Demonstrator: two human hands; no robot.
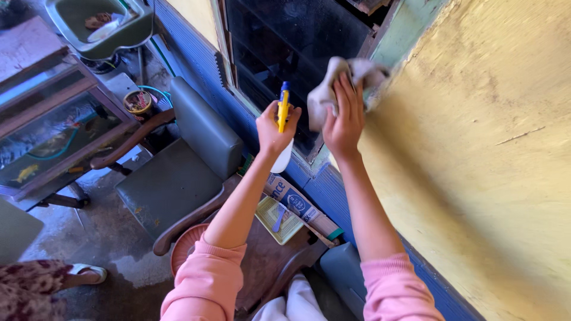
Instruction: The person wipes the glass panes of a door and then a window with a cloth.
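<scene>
Centre frame: left hand (275,128) grips spray bottle (284,128), nozzle toward dark pane (279,47). Right hand (345,119) presses cloth (342,83), fingers spread, at pane's right edge. Probably best: mist lightly, wipe overlapping strokes.

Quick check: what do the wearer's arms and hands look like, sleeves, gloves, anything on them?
Both arms wear pink sleeves with ribbed cuffs, pushed up toward the elbows so the forearms are bare. The left hand and right hand are bare: no gloves, and no rings, watch or bands that I can see.
</scene>
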